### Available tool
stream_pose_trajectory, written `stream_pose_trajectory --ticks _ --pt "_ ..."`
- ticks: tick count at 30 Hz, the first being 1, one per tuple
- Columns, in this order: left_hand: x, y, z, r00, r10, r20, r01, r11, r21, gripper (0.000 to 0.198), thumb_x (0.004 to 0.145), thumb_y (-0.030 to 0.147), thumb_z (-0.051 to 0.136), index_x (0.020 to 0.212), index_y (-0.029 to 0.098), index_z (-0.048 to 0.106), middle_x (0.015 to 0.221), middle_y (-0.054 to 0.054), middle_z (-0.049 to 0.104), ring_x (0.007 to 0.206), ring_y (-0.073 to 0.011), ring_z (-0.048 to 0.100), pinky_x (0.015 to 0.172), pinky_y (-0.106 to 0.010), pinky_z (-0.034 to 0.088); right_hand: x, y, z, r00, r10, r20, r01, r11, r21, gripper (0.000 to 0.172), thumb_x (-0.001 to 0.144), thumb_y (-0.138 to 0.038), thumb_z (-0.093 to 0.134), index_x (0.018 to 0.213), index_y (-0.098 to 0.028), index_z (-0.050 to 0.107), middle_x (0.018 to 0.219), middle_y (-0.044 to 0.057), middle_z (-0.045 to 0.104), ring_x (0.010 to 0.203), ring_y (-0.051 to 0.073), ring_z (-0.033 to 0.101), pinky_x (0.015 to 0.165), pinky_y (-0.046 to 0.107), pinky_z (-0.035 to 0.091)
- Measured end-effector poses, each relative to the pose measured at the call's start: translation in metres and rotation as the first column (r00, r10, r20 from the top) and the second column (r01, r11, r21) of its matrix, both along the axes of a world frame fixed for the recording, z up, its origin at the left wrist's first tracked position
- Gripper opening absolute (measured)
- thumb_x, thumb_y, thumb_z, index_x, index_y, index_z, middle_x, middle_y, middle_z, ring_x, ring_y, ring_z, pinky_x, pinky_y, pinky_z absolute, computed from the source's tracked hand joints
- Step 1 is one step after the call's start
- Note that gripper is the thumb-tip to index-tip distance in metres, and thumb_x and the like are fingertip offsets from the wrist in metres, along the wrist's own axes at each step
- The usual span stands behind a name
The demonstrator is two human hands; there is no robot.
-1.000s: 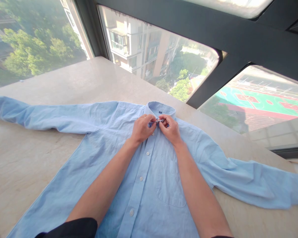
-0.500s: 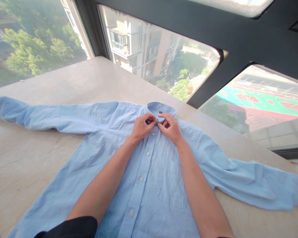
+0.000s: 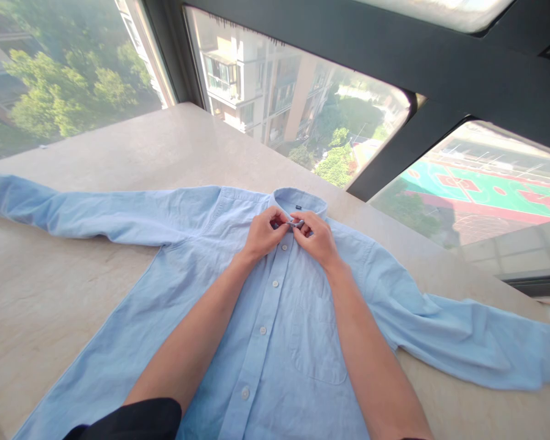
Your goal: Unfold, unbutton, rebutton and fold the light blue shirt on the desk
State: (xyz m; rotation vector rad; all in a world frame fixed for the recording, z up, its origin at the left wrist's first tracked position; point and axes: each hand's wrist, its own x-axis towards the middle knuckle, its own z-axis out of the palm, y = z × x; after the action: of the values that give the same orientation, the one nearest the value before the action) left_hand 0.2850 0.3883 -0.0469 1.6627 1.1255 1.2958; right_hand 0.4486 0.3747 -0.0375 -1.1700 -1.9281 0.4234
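Note:
A light blue button-up shirt lies face up with its sleeves spread to both sides. At the neck, my left hand pinches the front edge of the shirt collar between thumb and fingers. Opposite it, my right hand pinches the collar's other front edge, the two thumbs nearly meeting. The collar button itself is mostly hidden by my fingertips. Below my hands, several white buttons run down the placket, which lies closed. A chest pocket sits beside my right forearm.
The shirt rests on a pale stone windowsill. Dark window frames border the sill at the back and right, with glass panes between them. Outside are trees, buildings and a sports court.
Both hands stay at the collar, with only a slight shift of the fingertips around its front edges. The view has moved very slightly; the shirt lies as before.

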Motion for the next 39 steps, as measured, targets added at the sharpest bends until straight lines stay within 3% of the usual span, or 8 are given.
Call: stream_pose_trajectory --ticks 6,14,22,32,39 --pt "-0.0009 -0.0008 0.0013 1.0 -0.023 -0.002 0.023 0.999 -0.027 0.009 0.074 0.016 0.064 0.075 0.019 0.056 0.077 0.0 0.068 0.072 -0.0131 0.063 0.069 -0.026 0.048 0.0011 0.0024 0.0001 0.993 -0.045 0.112 0.05 0.998 -0.037 0.034 0.077 -0.014 0.056 0.108 -0.019 0.069 0.095 0.006 0.07 0.066 0.017 0.061 0.073 0.033 0.052" --pt "-0.0012 -0.0006 0.0003 0.998 -0.041 -0.04 0.041 0.999 0.006 0.008 0.073 0.012 0.061 0.076 0.018 0.058 0.075 0.001 0.066 0.071 -0.0127 0.062 0.069 -0.026 0.049 0.0036 0.0023 0.0008 0.998 -0.058 0.039 0.061 0.996 -0.072 0.03 0.076 -0.016 0.057 0.102 -0.019 0.072 0.08 0.002 0.07 0.058 0.014 0.057 0.068 0.03 0.051" --pt "-0.0011 -0.0033 0.0046 0.995 -0.029 -0.096 0.032 0.999 0.036 0.01 0.074 0.014 0.061 0.082 0.019 0.061 0.078 0.0 0.067 0.073 -0.0133 0.064 0.069 -0.026 0.05 0.0046 0.0023 0.0 0.999 -0.026 0.035 0.03 0.993 -0.117 0.031 0.081 -0.017 0.053 0.107 -0.019 0.069 0.09 0.004 0.071 0.063 0.015 0.058 0.069 0.03 0.051" --pt "-0.003 -0.0027 0.0049 0.998 -0.046 -0.049 0.046 0.999 -0.008 0.015 0.076 0.016 0.065 0.09 0.019 0.061 0.081 -0.001 0.072 0.076 -0.0137 0.067 0.072 -0.027 0.052 0.0072 0.006 -0.0055 0.999 0.047 -0.004 -0.048 0.99 -0.132 0.031 0.088 -0.018 0.047 0.113 -0.02 0.065 0.11 0.008 0.069 0.1 0.023 0.065 0.09 0.038 0.051" --pt "-0.001 -0.0024 0.0047 0.999 -0.021 -0.03 0.02 0.999 -0.029 0.011 0.074 0.016 0.065 0.084 0.019 0.061 0.077 0.0 0.069 0.071 -0.0125 0.065 0.068 -0.025 0.05 0.0052 0.0053 -0.0043 0.999 0.044 -0.004 -0.044 0.989 -0.142 0.029 0.09 -0.02 0.047 0.112 -0.021 0.066 0.109 0.008 0.07 0.104 0.024 0.064 0.092 0.039 0.05"
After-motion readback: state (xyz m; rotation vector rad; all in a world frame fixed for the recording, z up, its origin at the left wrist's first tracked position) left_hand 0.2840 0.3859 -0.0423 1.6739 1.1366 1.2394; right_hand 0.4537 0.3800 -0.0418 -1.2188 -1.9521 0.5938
